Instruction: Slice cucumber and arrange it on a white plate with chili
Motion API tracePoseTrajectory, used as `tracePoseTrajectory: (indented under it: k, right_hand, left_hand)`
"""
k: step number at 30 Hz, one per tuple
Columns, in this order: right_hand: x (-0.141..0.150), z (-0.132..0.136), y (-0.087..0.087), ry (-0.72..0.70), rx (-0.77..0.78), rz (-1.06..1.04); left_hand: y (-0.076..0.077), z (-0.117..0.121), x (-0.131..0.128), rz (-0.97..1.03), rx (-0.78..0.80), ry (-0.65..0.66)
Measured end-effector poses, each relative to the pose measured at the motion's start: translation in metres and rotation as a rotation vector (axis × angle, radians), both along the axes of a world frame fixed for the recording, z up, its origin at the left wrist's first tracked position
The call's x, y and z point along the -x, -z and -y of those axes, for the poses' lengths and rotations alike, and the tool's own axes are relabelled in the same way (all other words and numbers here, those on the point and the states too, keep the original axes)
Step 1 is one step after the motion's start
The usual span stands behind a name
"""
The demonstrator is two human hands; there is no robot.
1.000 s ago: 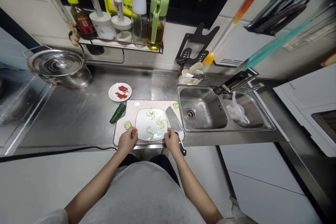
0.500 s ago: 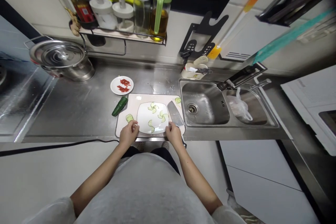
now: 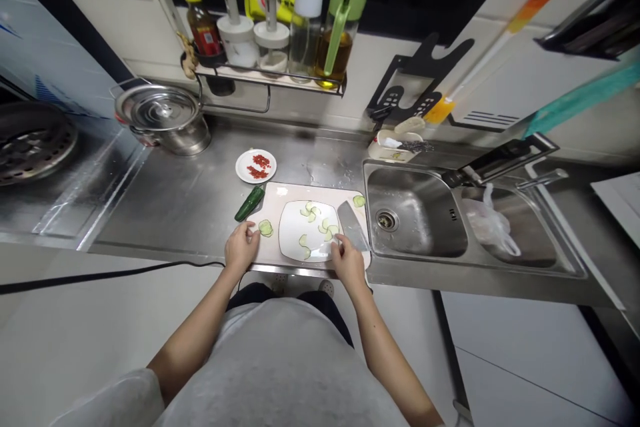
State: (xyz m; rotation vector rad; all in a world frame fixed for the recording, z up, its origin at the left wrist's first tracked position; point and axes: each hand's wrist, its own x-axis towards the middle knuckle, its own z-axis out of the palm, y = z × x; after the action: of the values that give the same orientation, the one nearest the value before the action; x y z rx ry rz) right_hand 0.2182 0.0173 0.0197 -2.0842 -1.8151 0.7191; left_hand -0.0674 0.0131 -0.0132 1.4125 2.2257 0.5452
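A white square plate (image 3: 293, 240) with several thin cucumber slices (image 3: 311, 212) lies on a pale cutting board (image 3: 274, 195). My right hand (image 3: 348, 261) has its fingers curled on the plate's near right corner, beside the cleaver blade (image 3: 353, 227) that lies on the board's right side. My left hand (image 3: 241, 247) rests at the board's near left edge with fingers loosely bent and nothing in it. Its fingertips are just short of two loose cucumber slices (image 3: 265, 228). A cucumber stub (image 3: 249, 203) lies off the board's left corner.
A small dish of chopped red chilli (image 3: 256, 166) sits behind the board. A lidded steel pot (image 3: 163, 117) stands far left. A double sink (image 3: 415, 213) lies to the right, with a plastic bag (image 3: 487, 223). A bottle rack (image 3: 273, 77) hangs on the wall. A black cable (image 3: 100, 275) runs along the counter's front.
My left hand has let go of the plate's near left corner and moved left toward the loose slices. The right hand stays at the plate. The camera has swung left.
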Motion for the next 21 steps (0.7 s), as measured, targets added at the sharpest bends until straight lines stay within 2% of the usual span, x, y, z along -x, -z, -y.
tracePoseTrajectory:
  k: [13,17,21]
  right_hand:
    - [0.011,0.008,-0.003,-0.077,-0.013,-0.045]
    - [0.012,0.01,-0.002,-0.094,-0.018,-0.055]
    - [0.014,0.009,-0.003,-0.106,-0.029,-0.058]
  left_hand:
    - [-0.005,-0.013,-0.013,-0.109,0.04,0.008]
    - [0.0,-0.014,-0.014,-0.102,0.024,0.008]
    - [0.007,-0.017,-0.012,-0.056,-0.066,0.025]
